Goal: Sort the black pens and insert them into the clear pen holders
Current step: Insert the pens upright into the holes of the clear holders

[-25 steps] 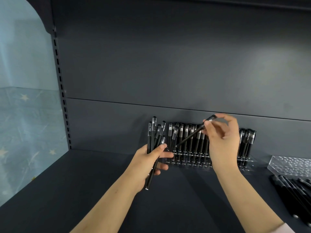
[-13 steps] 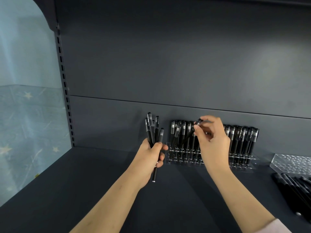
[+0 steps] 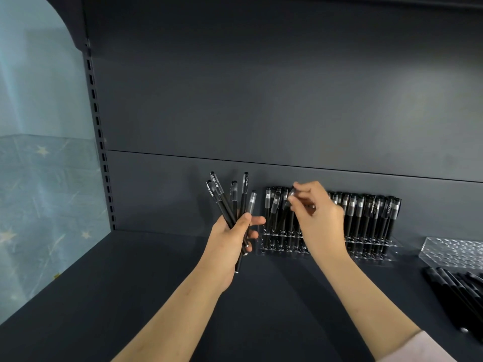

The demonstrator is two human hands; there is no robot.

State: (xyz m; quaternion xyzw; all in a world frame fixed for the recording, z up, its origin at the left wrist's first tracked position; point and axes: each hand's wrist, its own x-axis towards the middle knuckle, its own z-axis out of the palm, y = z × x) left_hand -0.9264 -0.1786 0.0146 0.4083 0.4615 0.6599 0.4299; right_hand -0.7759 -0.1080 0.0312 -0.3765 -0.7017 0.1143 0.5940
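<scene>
Sorting black pens on a dark shelf (image 3: 130, 296), as seen from the head-worn camera. A bundle of pens (image 3: 230, 202) — several, caps upward and fanned apart — is held in the left hand (image 3: 230, 244). Its grip is curled round the lower barrels, with the thumb laid across the front, and the pen tips project below the palm. The left hand is raised above the shelf, just left of the clear pen holder (image 3: 366, 253).

A single pen (image 3: 288, 202) is pinched at its cap end between the thumb and fingertips of the right hand (image 3: 321, 220). Its barrel slants down and to the left, in front of the left part of the row. Whether its tip is seated in a hole cannot be told, since it is lost among the standing pens.

The holder is set against the back panel (image 3: 261, 100) and is lined with upright capped pens (image 3: 373, 212), seen on both sides of the right hand — those behind the hand are hidden.

A second clear holder (image 3: 454, 253), with rows of open holes, is placed at the right edge, well apart from the hands. Loose pens (image 3: 454, 291) are heaped on the shelf just in front of it. A pale sleeve (image 3: 418, 348) is seen at the right forearm.
</scene>
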